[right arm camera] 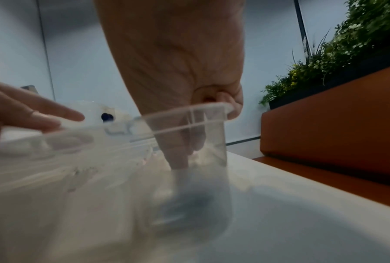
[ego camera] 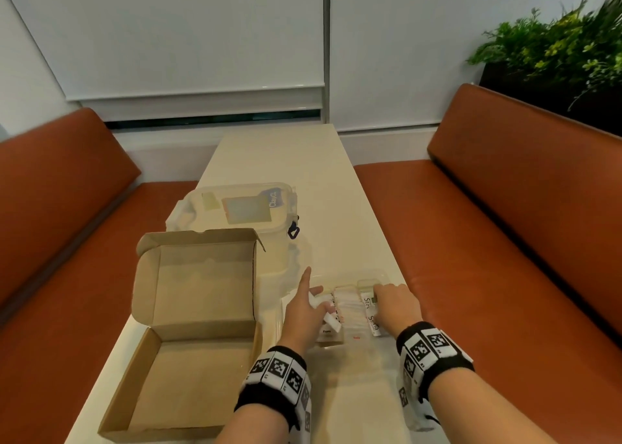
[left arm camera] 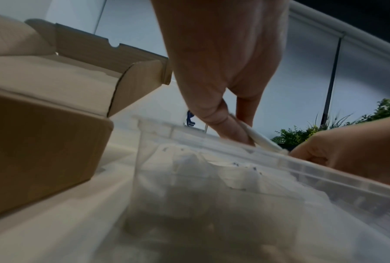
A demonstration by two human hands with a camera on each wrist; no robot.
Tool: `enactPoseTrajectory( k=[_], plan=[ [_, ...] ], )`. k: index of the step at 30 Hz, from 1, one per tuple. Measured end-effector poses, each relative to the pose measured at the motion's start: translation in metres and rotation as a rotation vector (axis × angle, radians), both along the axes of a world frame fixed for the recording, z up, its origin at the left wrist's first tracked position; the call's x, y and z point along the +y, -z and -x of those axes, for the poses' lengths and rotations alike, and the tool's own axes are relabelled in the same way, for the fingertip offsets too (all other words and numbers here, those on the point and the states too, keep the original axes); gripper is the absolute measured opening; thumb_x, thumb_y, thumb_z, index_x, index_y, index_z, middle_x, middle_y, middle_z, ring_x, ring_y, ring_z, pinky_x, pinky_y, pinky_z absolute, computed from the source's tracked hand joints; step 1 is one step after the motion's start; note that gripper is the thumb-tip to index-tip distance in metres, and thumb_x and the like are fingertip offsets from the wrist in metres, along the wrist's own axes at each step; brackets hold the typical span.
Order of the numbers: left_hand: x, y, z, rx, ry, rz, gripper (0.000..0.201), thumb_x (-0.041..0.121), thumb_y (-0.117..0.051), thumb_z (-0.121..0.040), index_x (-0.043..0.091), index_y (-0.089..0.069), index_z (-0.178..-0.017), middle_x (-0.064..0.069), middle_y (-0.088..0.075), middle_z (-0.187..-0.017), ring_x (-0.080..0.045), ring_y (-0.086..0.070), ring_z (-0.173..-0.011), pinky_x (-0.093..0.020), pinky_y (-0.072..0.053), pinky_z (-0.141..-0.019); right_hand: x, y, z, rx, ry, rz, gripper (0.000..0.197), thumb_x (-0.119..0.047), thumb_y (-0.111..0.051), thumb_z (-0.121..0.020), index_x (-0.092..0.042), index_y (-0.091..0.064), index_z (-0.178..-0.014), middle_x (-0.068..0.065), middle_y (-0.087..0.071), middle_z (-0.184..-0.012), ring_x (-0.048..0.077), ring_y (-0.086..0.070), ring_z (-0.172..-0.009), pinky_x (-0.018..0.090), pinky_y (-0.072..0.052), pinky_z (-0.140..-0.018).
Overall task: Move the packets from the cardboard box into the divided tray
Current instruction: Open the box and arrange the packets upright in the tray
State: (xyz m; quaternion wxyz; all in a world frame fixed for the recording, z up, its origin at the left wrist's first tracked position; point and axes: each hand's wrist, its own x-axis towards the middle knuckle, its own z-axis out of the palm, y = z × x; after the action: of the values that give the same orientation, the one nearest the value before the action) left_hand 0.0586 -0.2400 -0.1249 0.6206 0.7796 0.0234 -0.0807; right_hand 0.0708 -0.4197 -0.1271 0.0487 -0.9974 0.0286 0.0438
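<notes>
Over the divided tray (ego camera: 383,275), both hands reach down.

Soft, even indoor light — faint shadows; head view bends at edges; wrist views blurred, near surfaces unfocused.

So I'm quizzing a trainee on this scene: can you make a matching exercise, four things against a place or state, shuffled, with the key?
Things:
1. cardboard box
2. left hand
3. right hand
4. lidded tub

Places or states:
A. fingers down in the right end of the tray
B. behind the box, lid closed
C. open and showing no packets, left of the tray
D. pinching a white packet over the tray

Pairs: 1-C, 2-D, 3-A, 4-B
</notes>
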Motion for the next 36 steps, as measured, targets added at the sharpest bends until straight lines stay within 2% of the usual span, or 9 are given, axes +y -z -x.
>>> enactPoseTrajectory(
  k=[4, 7, 12, 15, 18, 27, 30, 33, 36],
  plan=[
    [-0.002, -0.001, 0.000, 0.065, -0.049, 0.256, 0.055, 0.010, -0.039, -0.101, 0.030, -0.022, -0.149, -0.004, -0.053, -0.126, -0.018, -0.068, -0.094, -0.028, -0.057, -0.078, 0.016, -0.017, 0.000, -0.131, 0.018, -0.279, 0.019, -0.024, -0.051, -0.093, -0.013, -0.061, -0.103, 0.002, -0.063, -0.096, 0.019, -0.057, -0.091, 0.027, -0.043, -0.072],
    [0.000, -0.005, -0.005, 0.048, -0.087, 0.305, 0.049, 0.016, -0.031, -0.104, 0.029, -0.020, -0.149, -0.007, -0.049, -0.137, -0.022, -0.064, -0.103, -0.037, -0.053, -0.087, 0.039, -0.029, 0.002, 0.070, -0.026, -0.776, 0.029, -0.039, -0.054, -0.092, -0.014, -0.069, -0.095, -0.001, -0.066, -0.077, 0.012, -0.059, -0.069, 0.021, -0.045, -0.062],
    [0.017, -0.017, -0.012, 0.034, -0.124, 0.440, 0.053, 0.016, -0.034, -0.103, 0.037, -0.015, -0.148, -0.001, -0.050, -0.129, -0.022, -0.057, -0.111, -0.025, -0.053, -0.075, 0.055, -0.037, 0.006, 0.260, 0.011, -1.240, 0.017, -0.004, -0.065, -0.086, -0.003, -0.063, -0.103, 0.010, -0.067, -0.074, 0.015, -0.066, -0.056, 0.023, -0.057, -0.058],
    [0.025, -0.020, -0.014, 0.005, -0.126, 0.324, 0.047, 0.012, -0.047, -0.099, 0.036, -0.033, -0.137, -0.006, -0.058, -0.114, -0.019, -0.062, -0.098, -0.024, -0.054, -0.074, 0.055, -0.038, 0.003, 0.037, 0.054, -1.236, 0.007, 0.000, -0.066, -0.084, -0.003, -0.069, -0.090, 0.006, -0.065, -0.070, 0.014, -0.061, -0.059, 0.016, -0.052, -0.058],
    [0.032, -0.019, -0.012, -0.005, -0.117, 0.114, 0.015, 0.007, -0.056, -0.093, 0.012, -0.063, -0.105, -0.012, -0.064, -0.095, -0.016, -0.065, -0.078, -0.021, -0.055, -0.063, 0.049, -0.043, -0.004, -0.182, 0.162, -1.254, 0.010, -0.003, -0.067, -0.083, -0.012, -0.069, -0.088, 0.006, -0.067, -0.074, 0.014, -0.058, -0.063, 0.020, -0.051, -0.063],
    [0.035, -0.018, 0.000, -0.012, -0.131, 0.014, 0.007, 0.016, -0.062, -0.090, 0.012, -0.063, -0.085, -0.005, -0.072, -0.079, -0.009, -0.064, -0.057, -0.019, -0.049, -0.053, 0.078, -0.048, -0.012, -0.108, 0.256, -1.351, 0.030, -0.012, -0.072, -0.081, -0.009, -0.055, -0.106, 0.016, -0.068, -0.085, 0.022, -0.064, -0.068, 0.035, -0.056, -0.073],
    [0.038, -0.019, 0.003, -0.037, -0.136, -0.050, 0.006, 0.020, -0.060, -0.091, 0.016, -0.063, -0.087, -0.005, -0.070, -0.087, -0.016, -0.066, -0.073, -0.025, -0.052, -0.064, 0.089, -0.040, -0.010, -0.052, 0.247, -1.317, 0.018, 0.000, -0.070, -0.079, 0.000, -0.061, -0.095, 0.014, -0.065, -0.070, 0.019, -0.060, -0.057, 0.028, -0.057, -0.062],
    [0.042, -0.013, 0.007, -0.046, -0.162, -0.284, 0.027, 0.012, -0.051, -0.095, 0.012, -0.059, -0.121, -0.005, -0.062, -0.120, -0.021, -0.057, -0.113, -0.030, -0.045, -0.095, 0.095, -0.032, -0.009, -0.032, 0.285, -1.221, 0.012, 0.003, -0.072, -0.076, -0.003, -0.062, -0.079, 0.010, -0.063, -0.062, 0.015, -0.058, -0.049, 0.021, -0.054, -0.052],
    [0.040, -0.009, 0.011, -0.042, -0.204, -0.430, 0.051, -0.008, -0.036, -0.092, 0.008, -0.043, -0.139, -0.008, -0.046, -0.142, -0.022, -0.043, -0.131, -0.028, -0.034, -0.107, 0.104, -0.021, -0.006, 0.064, 0.233, -1.074, 0.016, 0.005, -0.071, -0.074, -0.005, -0.060, -0.069, 0.011, -0.062, -0.059, 0.015, -0.058, -0.046, 0.024, -0.055, -0.053]
  ],
)
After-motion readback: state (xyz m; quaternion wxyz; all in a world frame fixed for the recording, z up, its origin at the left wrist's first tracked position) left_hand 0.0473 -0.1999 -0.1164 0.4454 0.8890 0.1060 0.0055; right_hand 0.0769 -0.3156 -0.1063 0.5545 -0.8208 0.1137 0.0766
